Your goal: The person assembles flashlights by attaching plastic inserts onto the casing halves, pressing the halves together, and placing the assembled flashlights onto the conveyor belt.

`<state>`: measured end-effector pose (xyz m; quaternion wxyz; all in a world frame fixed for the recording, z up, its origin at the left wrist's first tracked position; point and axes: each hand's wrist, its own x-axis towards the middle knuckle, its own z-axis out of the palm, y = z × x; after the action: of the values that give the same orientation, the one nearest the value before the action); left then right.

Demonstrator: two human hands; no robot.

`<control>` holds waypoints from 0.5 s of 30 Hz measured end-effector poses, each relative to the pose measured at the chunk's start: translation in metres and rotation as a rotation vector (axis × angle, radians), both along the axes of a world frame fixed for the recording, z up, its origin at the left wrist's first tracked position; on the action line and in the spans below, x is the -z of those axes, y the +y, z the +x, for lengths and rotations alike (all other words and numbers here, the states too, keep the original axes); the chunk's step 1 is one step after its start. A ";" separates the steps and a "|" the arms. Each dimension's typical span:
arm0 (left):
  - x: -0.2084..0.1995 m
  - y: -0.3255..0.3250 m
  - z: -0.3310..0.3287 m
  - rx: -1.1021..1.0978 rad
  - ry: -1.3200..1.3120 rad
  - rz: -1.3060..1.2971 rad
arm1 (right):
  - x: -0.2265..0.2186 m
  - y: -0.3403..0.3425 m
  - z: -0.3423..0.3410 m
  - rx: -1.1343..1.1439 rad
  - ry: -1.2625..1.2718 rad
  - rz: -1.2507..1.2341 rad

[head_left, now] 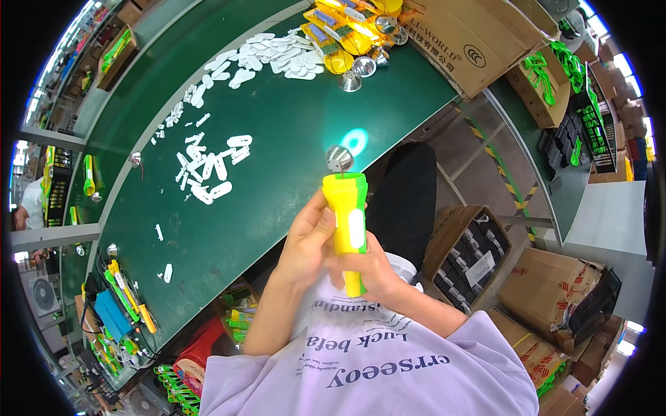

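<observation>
A yellow and green flashlight body (338,201) is held upright in front of my chest. My left hand (306,239) is closed round its left side, thumb against the yellow shell. My right hand (371,267) is closed round the lower handle, its fingers slightly smeared. A white side panel (356,229) on the green half looks bright. Above the body's open wide end sits a silver reflector head (339,159), apart from the shell and joined by a thin wire. Its light throws a glowing ring (355,142) on the green table.
On the green table (270,139) lie heaps of white plastic pieces (281,55), scattered white parts (205,166), and yellow shells with reflectors (343,35). A cardboard box (472,45) stands at the far right. Cartons (548,288) stand on the floor at right.
</observation>
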<state>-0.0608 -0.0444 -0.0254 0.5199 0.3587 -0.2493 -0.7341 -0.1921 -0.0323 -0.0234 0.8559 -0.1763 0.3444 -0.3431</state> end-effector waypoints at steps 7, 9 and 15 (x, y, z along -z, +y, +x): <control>0.007 0.000 0.000 -0.011 0.011 0.001 | -0.002 -0.003 0.000 -0.014 0.000 0.001; 0.001 -0.001 0.000 -0.009 0.042 0.007 | -0.002 -0.004 -0.002 -0.029 0.038 -0.030; -0.007 0.003 0.026 -0.277 -0.407 -0.226 | -0.005 -0.025 -0.026 -0.216 0.456 -0.524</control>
<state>-0.0344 -0.0414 -0.0182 0.5914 0.4694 -0.3773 -0.5362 -0.2183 -0.0574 -0.0181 0.7141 -0.4970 0.4063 -0.2791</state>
